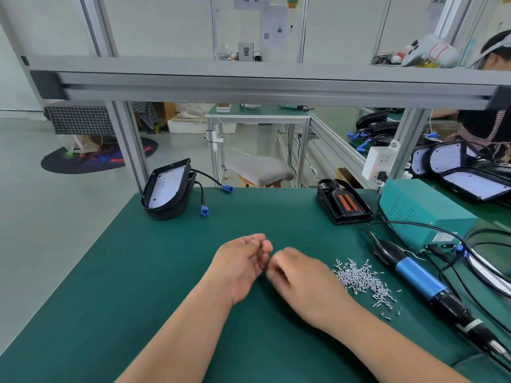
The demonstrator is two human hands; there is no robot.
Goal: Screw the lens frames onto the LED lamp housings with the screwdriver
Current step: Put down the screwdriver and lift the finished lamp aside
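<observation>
Screwdriver (420,277) beside screws (362,280), teal box (414,205) behind

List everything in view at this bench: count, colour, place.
mat: 1, green, covers the bench top
lamp housings: stack, count unclear, black with white board, far left
connectors: 2, blue, on black cables beside that stack
black parts: stack, orange strips on top, far right
screws: loose pile, silver, right of the hands
screwdriver: 1, blue and black, corded, lying right of the screws
power box: 1, teal, far right
socket: 1, white, on frame post
spare lamps: several, black and white, next bench
stool: 1, grey cushion, beyond bench
left hand: loosely curled, mid-mat
right hand: blurred, grip unclear, beside it
</observation>
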